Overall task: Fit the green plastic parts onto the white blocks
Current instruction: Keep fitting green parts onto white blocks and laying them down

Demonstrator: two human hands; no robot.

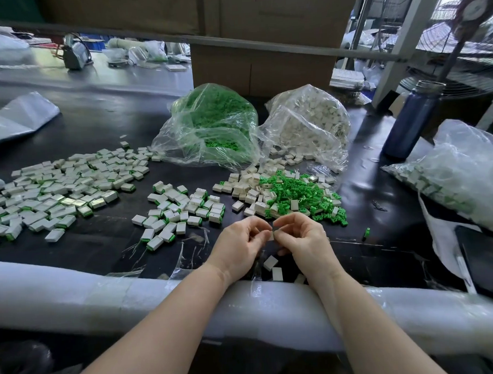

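Note:
My left hand (240, 243) and my right hand (301, 238) meet just above the black table near its front edge, fingers curled inward around a small white block (271, 236) pinched between them. Whether a green part is in my fingers is hidden. Beyond my hands lies a loose heap of green plastic parts (299, 193) mixed with bare white blocks (249, 186). Left of it lie fitted white blocks with green edges (181, 209), and a larger spread of them (61, 186) at far left. Two white blocks (272, 266) lie under my wrists.
An open clear bag of green parts (211, 126) and a bag of white blocks (307, 124) stand behind the heap. A blue bottle (412, 120) stands at right, beside a bag of finished pieces (459, 177). White foam padding (103, 289) lines the table's front edge. One green part (367, 232) lies alone.

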